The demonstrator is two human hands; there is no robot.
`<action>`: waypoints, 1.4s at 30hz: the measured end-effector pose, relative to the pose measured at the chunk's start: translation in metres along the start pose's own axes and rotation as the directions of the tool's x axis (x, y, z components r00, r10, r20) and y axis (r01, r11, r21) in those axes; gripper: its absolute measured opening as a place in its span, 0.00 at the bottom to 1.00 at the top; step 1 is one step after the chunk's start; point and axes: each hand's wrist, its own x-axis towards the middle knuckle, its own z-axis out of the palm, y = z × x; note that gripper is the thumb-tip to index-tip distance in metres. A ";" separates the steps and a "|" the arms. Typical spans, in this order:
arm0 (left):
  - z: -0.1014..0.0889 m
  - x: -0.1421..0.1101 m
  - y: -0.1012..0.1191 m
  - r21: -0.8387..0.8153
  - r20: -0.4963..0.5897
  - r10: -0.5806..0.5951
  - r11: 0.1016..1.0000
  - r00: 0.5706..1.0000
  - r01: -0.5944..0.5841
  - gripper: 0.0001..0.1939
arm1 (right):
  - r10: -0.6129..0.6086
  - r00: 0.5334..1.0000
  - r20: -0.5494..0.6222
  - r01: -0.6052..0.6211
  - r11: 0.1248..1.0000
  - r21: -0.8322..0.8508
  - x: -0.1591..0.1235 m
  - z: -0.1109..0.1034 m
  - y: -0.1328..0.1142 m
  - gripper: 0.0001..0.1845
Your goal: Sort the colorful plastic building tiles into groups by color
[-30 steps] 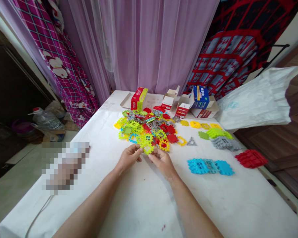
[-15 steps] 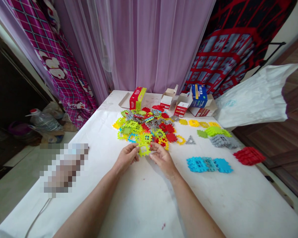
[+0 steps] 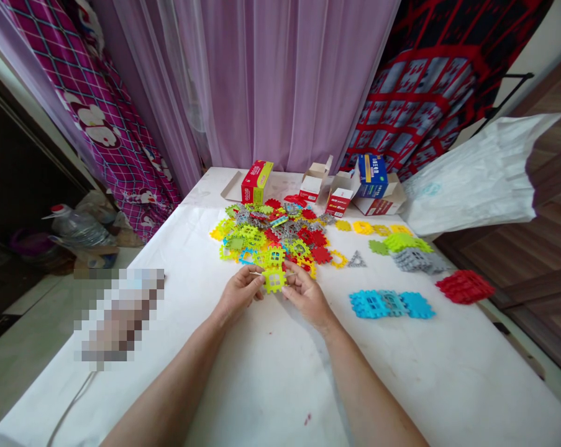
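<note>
A lime-green building tile (image 3: 274,281) with a window-like grid and toothed edges is held upright between my two hands. My left hand (image 3: 241,288) pinches its left edge between thumb and fingers. On the opposite edge, my right hand (image 3: 307,293) grips it in the same way. Just behind the tile lies a mixed heap of interlocking tiles (image 3: 280,233) in green, red, grey, yellow and blue. A grey triangular tile (image 3: 356,259) rests to the right of the heap.
Sorted blue tiles (image 3: 391,305), red tiles (image 3: 465,287), grey tiles (image 3: 414,260), green tiles (image 3: 404,243) and a yellow row (image 3: 363,228) lie on the right. Small cartons (image 3: 256,182) and a blue box (image 3: 372,176) stand behind. A white bag (image 3: 476,180) is at the right edge, a cable (image 3: 72,403) at left.
The green tile has turned slightly in my hands, showing its window grid more squarely. Both hands keep their hold, and the camera view has shifted a little.
</note>
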 end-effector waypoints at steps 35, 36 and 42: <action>-0.008 0.002 -0.010 0.048 0.193 0.028 0.998 0.981 -0.038 0.33 | -0.022 0.999 0.046 0.044 0.816 -0.577 -0.008 -0.011 -0.006 0.32; -0.008 0.002 -0.011 0.049 0.195 0.028 0.998 0.980 -0.038 0.33 | -0.018 0.998 0.054 0.045 0.813 -0.580 -0.008 -0.011 -0.007 0.33; -0.008 0.001 -0.010 0.066 0.218 0.044 0.996 0.975 -0.060 0.31 | 0.023 0.997 0.080 0.035 0.751 -0.659 -0.010 -0.009 -0.014 0.36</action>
